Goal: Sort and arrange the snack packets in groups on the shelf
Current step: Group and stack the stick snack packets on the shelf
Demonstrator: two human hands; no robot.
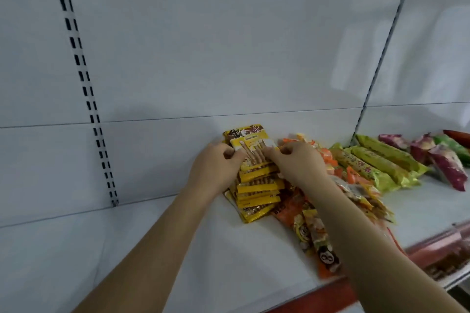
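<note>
Head view is showing both hands working at a fanned row of yellow foil snack packets lying on the white metal shelf, near its back wall. Left hand is gripping the far packet's left edge with curled fingers; right hand is pinching its right edge. Orange snack packets are lying just right, green packets and purple packets farther right.
</note>
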